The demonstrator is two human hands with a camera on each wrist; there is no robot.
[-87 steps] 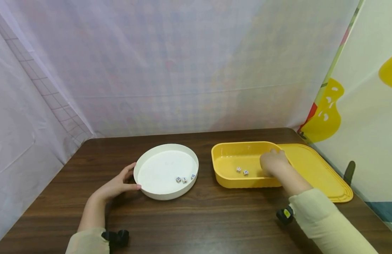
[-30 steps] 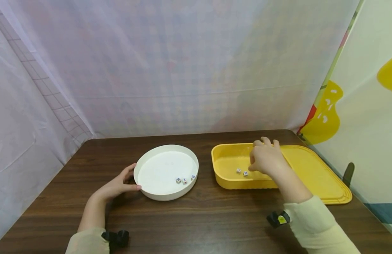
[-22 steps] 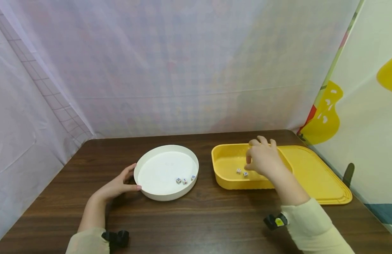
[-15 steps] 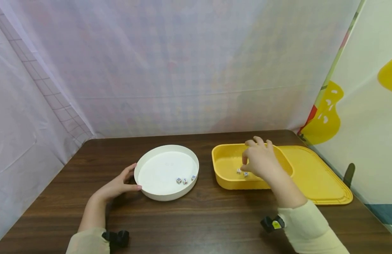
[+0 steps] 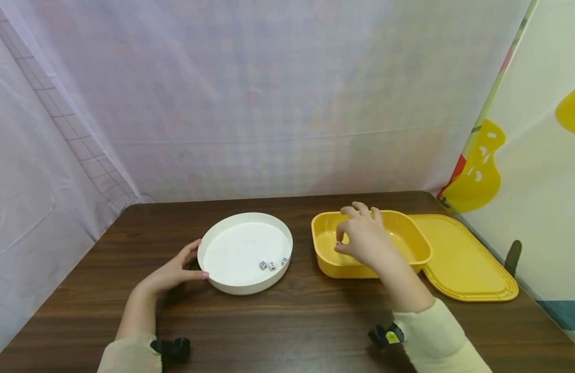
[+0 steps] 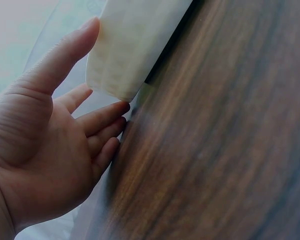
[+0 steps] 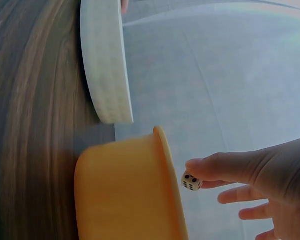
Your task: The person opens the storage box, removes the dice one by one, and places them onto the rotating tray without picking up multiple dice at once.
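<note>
Probably light and hard, so best to take the die by 2 opposite faces, as pinched in right hand, with left hand spread, seemingly touching white tray.

Cream sleeves carry black wrist cameras, the right one marked yellow.

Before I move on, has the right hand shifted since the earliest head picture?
Yes: the right hand, pinching a die, has moved left against the yellow box, from its right end toward its left.
</note>
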